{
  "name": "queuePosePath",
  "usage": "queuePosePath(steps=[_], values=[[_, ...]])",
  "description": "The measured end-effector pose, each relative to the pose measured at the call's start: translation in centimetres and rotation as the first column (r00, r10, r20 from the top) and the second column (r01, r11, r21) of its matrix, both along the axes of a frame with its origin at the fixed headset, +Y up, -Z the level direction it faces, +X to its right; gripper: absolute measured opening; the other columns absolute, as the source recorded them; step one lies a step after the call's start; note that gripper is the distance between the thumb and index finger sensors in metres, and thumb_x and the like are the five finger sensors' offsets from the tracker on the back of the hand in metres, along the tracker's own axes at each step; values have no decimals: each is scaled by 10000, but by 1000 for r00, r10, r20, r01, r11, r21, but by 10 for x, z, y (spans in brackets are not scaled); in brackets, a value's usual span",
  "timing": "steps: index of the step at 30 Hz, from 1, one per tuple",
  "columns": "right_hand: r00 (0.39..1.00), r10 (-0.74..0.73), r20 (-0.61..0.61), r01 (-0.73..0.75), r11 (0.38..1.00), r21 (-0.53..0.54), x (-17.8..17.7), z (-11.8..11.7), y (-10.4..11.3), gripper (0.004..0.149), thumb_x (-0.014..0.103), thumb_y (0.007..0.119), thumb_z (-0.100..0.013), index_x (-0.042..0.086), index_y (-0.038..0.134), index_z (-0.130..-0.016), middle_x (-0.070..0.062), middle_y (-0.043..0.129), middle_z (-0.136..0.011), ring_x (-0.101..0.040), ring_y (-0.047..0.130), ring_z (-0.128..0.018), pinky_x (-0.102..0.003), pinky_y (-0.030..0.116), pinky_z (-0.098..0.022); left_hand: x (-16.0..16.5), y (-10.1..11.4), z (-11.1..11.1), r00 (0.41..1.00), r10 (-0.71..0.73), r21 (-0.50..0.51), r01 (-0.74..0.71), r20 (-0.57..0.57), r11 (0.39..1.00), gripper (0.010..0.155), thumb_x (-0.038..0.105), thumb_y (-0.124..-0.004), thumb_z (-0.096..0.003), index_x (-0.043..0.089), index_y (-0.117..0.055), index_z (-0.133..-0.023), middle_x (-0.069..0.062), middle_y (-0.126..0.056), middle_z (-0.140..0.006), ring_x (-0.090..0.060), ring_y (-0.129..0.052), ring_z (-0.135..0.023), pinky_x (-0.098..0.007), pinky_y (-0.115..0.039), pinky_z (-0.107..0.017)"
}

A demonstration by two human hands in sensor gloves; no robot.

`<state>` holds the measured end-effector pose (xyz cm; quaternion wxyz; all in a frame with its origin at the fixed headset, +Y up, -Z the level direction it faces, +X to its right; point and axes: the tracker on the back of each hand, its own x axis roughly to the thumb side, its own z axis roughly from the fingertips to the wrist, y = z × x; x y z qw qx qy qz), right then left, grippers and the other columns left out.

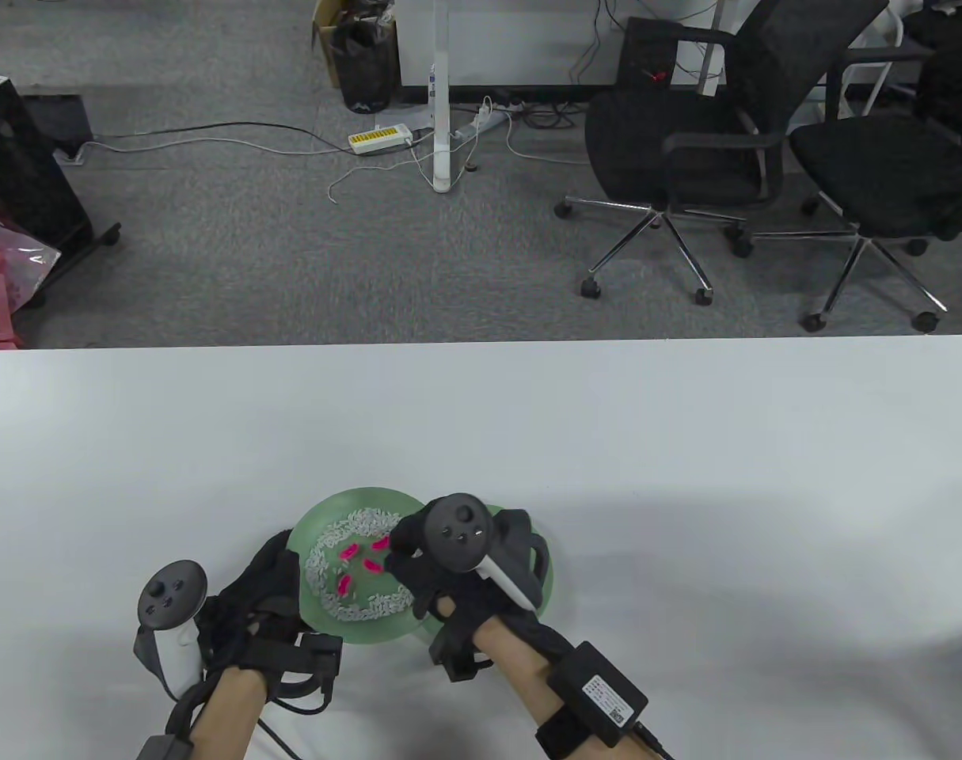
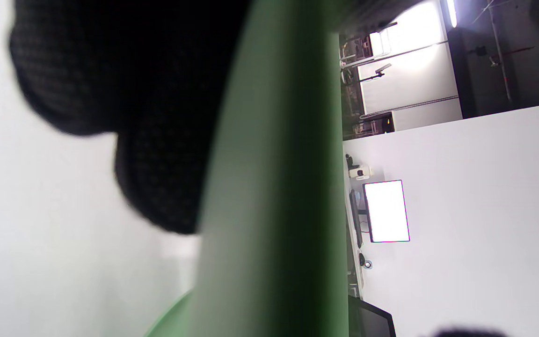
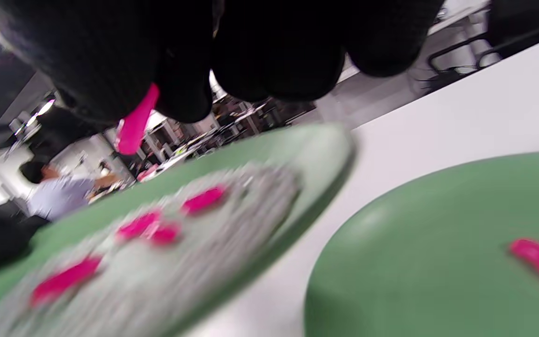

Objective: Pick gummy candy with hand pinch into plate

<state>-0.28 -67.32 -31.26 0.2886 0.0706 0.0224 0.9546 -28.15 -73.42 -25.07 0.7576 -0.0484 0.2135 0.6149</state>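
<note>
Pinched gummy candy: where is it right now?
In the right wrist view the pink gummy candy hangs pinched in the right hand, above the rice-filled green plate, left of the second plate.

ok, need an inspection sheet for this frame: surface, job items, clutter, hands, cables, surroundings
Surface: white table, bare apart from the job's things.
Job's things: green plate with rice holding pink gummy candies, tilted in the right wrist view; second green plate beside it with one candy.
Clutter: nothing seen.
Hands: left hand grips the rice plate's left rim; right hand pinches a pink gummy above the rice plate.
Cables: glove leads along both forearms; power strip and cords on the floor.
Surroundings: grey carpet, two office chairs, bin.
</note>
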Motion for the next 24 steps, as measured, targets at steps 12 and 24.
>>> queuePosePath(steps=[12,24], values=[[969,212,124,-187,965,-186,91,-39,-48,381,439,904,-335,319,959,-692,45,826,-847,-253,838,-718,-501,710,-596,-3,0,-1,999,25,-1,-25,-21,1000,613,398,-687,-462,164,-703,-1029,-123,-1023,-710,-304,-1156,-292,-422,-943,-276],[878,477,43,-468,872,-142,74,-38,-76,350,425,922,-321,335,1004,-649,68,842,-819,-242,843,-716,-497,710,-603,-3,-2,-2,1000,23,-10,-23,-17,1000,615,399,-688,-462,163,-703,-1029,-124,-1025,-708,-305,-1156,-292,-423,-942,-276]])
